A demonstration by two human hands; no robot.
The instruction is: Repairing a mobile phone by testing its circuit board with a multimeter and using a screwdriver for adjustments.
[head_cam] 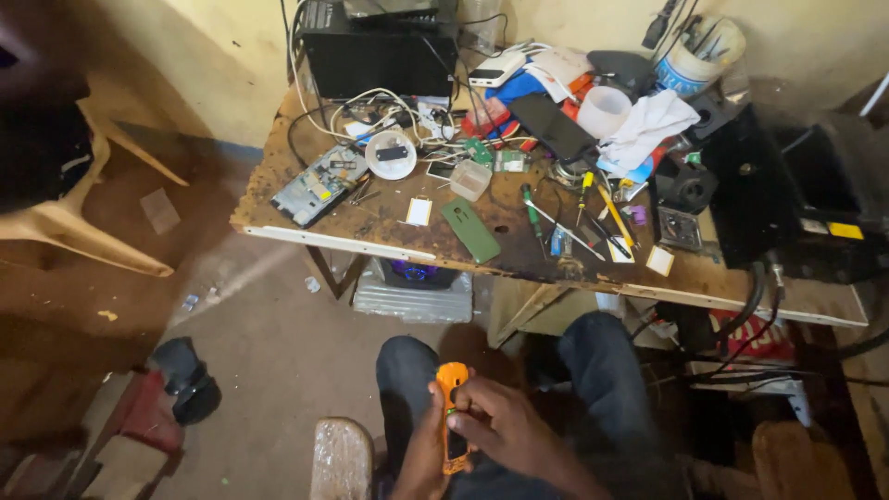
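Both my hands hold a small orange handheld device [451, 382] with a dark screen over my lap, between my knees in dark jeans. My left hand [424, 451] grips its lower body from the left and below. My right hand [503, 423] wraps it from the right, with the thumb on its front. The device stands roughly upright, its rounded top poking above my fingers. The wooden workbench [389, 233] lies beyond my knees, apart from both hands.
On the bench lie a green phone cover [470, 229], screwdrivers [534, 215], a circuit board [319, 185], a white round dish [391, 154], cables, a black monitor [380, 61] and a black box [796, 199]. A plastic chair [65, 222] stands left; a shoe [185, 380] lies on the floor.
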